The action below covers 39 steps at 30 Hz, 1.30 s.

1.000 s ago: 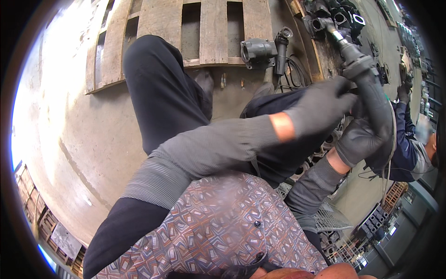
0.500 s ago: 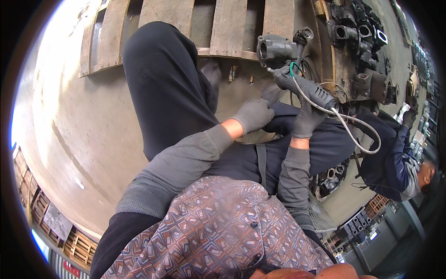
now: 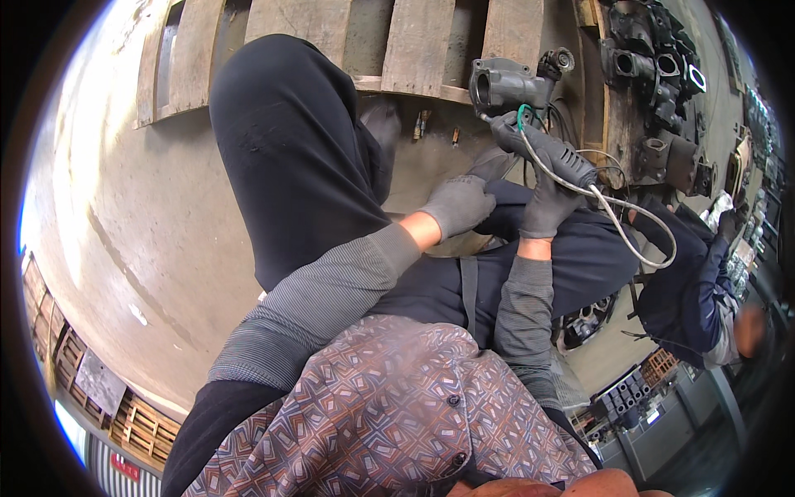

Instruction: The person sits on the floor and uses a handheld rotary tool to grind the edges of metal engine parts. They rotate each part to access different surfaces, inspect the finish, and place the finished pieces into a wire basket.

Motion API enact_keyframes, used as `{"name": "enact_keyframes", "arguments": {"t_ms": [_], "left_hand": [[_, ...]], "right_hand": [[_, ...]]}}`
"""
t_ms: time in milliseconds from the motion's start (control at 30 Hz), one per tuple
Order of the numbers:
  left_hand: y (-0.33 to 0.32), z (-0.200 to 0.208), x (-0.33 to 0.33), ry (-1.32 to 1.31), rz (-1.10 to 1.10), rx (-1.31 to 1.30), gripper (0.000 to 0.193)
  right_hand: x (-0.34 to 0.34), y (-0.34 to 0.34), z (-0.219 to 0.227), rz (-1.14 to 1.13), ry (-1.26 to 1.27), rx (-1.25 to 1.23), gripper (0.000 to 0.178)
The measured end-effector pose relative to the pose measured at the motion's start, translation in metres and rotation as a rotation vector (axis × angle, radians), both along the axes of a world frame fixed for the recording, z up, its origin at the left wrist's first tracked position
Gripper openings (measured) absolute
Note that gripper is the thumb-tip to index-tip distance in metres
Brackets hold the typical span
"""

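Observation:
My right hand, in a dark grey glove, is wrapped round the body of a grey hand-held die grinder. A pale cord loops from the tool's rear, and a green piece rings it near the front. The grinder's thin tip points up and left, close to the open bore of a dark grey metal casting at the pallet's edge; whether they touch I cannot tell. My left hand, gloved alike, is closed over my bent right leg, near a shoe. Its fingertips are hidden.
A wooden pallet lies ahead. Dark castings are heaped at the far right. Small metal bits lie on the concrete floor. To the right sits another person in dark clothes. Stacked pallets stand lower left.
The view has shifted slightly, so the pallet and castings appear a little farther right. Both hands keep their holds, and the grinder stays by the casting.

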State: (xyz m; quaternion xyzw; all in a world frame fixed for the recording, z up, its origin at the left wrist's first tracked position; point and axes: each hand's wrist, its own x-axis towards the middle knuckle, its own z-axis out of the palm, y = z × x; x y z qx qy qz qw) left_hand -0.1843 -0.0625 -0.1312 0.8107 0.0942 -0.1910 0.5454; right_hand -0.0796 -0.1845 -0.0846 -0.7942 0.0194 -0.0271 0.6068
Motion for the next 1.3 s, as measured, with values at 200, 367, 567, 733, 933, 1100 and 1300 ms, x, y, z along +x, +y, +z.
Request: {"name": "enact_keyframes", "arguments": {"t_ms": [200,367,567,733,933,1100,1300], "left_hand": [[0.003,0.006,0.003,0.033,0.049,-0.019,0.034],[0.005,0.008,0.006,0.097,0.089,-0.096,0.036],[0.007,0.009,0.008,0.111,0.115,-0.127,0.038],[0.006,0.007,0.007,0.056,0.117,-0.061,0.039],[0.006,0.004,0.008,0.102,0.13,-0.157,0.039],[0.005,0.002,0.011,0.108,0.139,-0.146,0.04],[0.008,0.008,0.011,0.093,0.158,-0.145,0.039]], "right_hand": [[0.002,0.008,-0.001,0.024,0.028,0.04,0.054],[0.002,0.011,0.001,0.061,0.027,0.005,0.057],[0.002,0.005,-0.002,0.084,0.014,-0.032,0.058],[0.002,0.004,-0.003,0.077,0.01,-0.064,0.053],[0.001,0.008,-0.002,0.083,-0.012,-0.003,0.042],[0.001,0.004,-0.004,0.1,-0.008,-0.042,0.053],[-0.004,-0.006,-0.001,-0.002,-0.028,0.051,0.054]]}}
